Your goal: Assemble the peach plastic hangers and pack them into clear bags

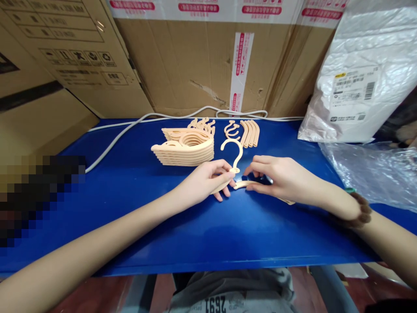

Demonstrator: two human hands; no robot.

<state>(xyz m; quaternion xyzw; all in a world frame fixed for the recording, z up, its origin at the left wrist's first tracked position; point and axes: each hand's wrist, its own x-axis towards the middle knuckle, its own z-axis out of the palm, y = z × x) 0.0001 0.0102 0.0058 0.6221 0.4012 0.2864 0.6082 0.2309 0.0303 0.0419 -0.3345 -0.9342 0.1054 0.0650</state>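
My left hand [208, 177] is closed on a beige plastic hanger hook [240, 153], pinching its round base between thumb and fingers. The hook's curve stands upright and opens to the left. A beige hanger arm [220, 187] lies along the same hand, partly hidden by the fingers. To the right, my right hand [282, 177] is closed around another curved hanger arm [243, 184]. The inner end of that arm is close to the hook's base; whether they touch I cannot tell. Its outer end shows below the right wrist.
Behind my left hand stands a stack of folded beige hangers [184, 157]. Loose hooks [232, 129] and several hanger arms [250, 133] lie farther back on the blue table [156, 226]. Cardboard boxes [195, 65], a white cable [112, 145] and a white parcel bag [352, 87] border it.
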